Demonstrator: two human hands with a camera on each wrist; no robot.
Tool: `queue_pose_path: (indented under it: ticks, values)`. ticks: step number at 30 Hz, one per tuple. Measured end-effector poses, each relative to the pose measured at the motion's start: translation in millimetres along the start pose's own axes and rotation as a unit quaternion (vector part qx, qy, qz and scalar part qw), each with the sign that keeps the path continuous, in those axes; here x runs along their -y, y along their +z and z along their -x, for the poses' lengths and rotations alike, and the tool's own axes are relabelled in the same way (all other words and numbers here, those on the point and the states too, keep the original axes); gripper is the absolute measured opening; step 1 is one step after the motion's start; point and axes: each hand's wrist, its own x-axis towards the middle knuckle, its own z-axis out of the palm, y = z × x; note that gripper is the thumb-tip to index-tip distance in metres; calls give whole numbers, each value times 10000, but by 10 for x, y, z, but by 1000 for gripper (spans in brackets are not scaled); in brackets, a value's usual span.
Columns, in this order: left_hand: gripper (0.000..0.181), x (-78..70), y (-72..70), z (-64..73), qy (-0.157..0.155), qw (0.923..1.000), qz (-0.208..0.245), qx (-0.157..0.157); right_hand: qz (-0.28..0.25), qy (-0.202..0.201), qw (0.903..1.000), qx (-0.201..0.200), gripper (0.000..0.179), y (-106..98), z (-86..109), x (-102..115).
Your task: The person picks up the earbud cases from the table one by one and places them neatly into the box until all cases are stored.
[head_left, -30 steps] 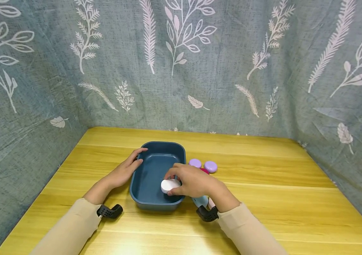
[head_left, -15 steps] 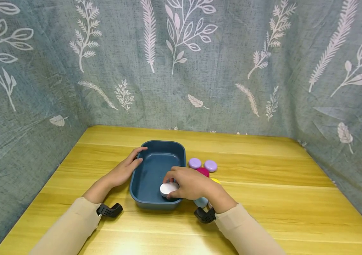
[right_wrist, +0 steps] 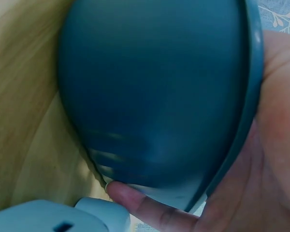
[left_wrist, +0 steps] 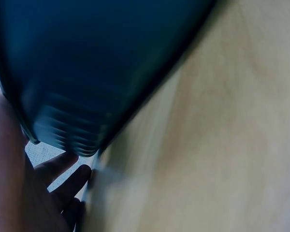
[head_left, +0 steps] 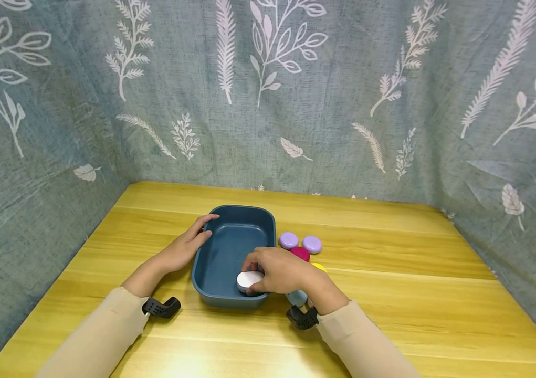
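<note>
One white disc, seemingly round, partly hidden.

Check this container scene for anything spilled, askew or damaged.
Nothing stands out. The blue container looks level on the table, the right hand holds a white disc inside it, and no spill shows. The yellow piece and pale blue piece are partly hidden.

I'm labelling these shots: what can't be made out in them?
Head view: right side of the white disc, covered by the right hand.
Head view: most of the yellow disc, behind the right wrist.
Right wrist view: inside the bin; only its outside faces the camera.
Right wrist view: the rest of the lower-left pale item, cut off by the edges.
Left wrist view: part of the left hand, cut off by the left edge.
</note>
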Motion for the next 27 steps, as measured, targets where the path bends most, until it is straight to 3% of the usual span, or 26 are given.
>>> queue_pose_path:
  ticks: [8, 17, 27]
  values:
    - [44, -4, -10, -6, -2, 10000, 30, 90, -154, 95, 9998, 51, 25, 6, -8, -3]
    - [51, -319, -67, 123, -34, 9996, 113, 254, -114, 108, 9999, 55, 24, 17, -18, 5]
    - [50, -382, -63, 154, -17, 9996, 138, 238, -210, 234, 9994, 108, 22, 18, -9, 21]
